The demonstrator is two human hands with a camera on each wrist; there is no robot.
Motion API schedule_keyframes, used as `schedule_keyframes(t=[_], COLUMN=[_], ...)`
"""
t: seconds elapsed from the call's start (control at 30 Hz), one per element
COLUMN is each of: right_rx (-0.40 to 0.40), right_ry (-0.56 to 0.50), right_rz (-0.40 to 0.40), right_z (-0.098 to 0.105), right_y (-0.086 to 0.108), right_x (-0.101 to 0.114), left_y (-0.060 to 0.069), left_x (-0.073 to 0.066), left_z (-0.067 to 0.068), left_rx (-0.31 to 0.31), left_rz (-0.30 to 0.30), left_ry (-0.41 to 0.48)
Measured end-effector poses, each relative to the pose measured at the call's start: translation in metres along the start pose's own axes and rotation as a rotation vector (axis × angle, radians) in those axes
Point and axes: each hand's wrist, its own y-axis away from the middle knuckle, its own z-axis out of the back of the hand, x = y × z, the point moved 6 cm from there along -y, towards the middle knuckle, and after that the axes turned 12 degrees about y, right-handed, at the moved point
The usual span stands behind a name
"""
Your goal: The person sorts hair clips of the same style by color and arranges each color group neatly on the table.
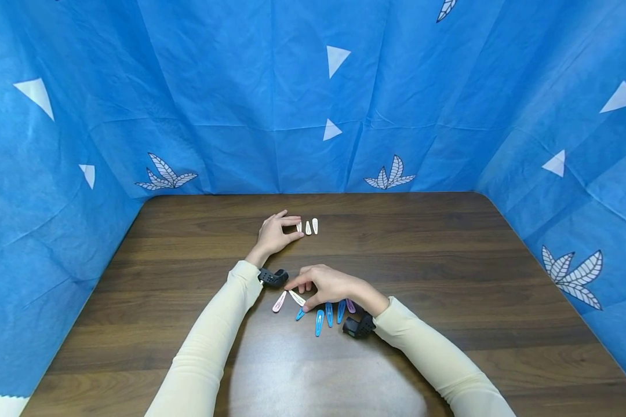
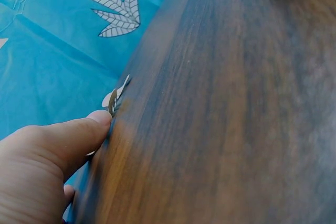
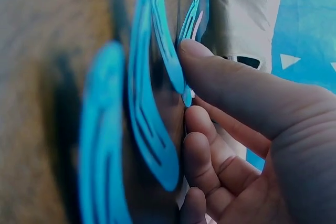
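White teardrop-shaped metal hair clip [image 1: 299, 227] sits pinched between my left hand's [image 1: 274, 235] thumb and finger; a light grip should keep it straight. My half-spread right hand [image 1: 330, 286] spans a cream teardrop-shaped clip [image 1: 296, 297], whether gripping I cannot tell. Two white clips [image 1: 315, 226] lie just right of my left; blue metal clips [image 1: 319, 323] crowd my right

Brn wood tbl [image 1: 422, 260] w/ glare [image 1: 318, 379], blue cloth [image 1: 229, 69] behind.

Hair clips [image 1: 320, 323] on wooden table [image 1: 448, 260]
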Motion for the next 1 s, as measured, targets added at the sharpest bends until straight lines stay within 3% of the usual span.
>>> schedule_keyframes(t=[0.3, 0.6, 1.0], right_rx=[-0.022, -0.033, -0.078], right_ry=[-0.019, 0.002, -0.040], right_rz=[-0.010, 0.008, 0.035], right_z=[0.000, -0.002, 0.012], right_y=[0.000, -0.001, 0.006], right_x=[0.000, -0.002, 0.001], left_y=[0.000, 0.001, 0.000], left_x=[0.002, 0.000, 0.000], left_z=[0.000, 0.000, 0.000], left_rx=[0.007, 0.002, -0.001], left_rz=[0.021, -0.007, -0.011], left_ry=[0.004, -0.010, 0.000])
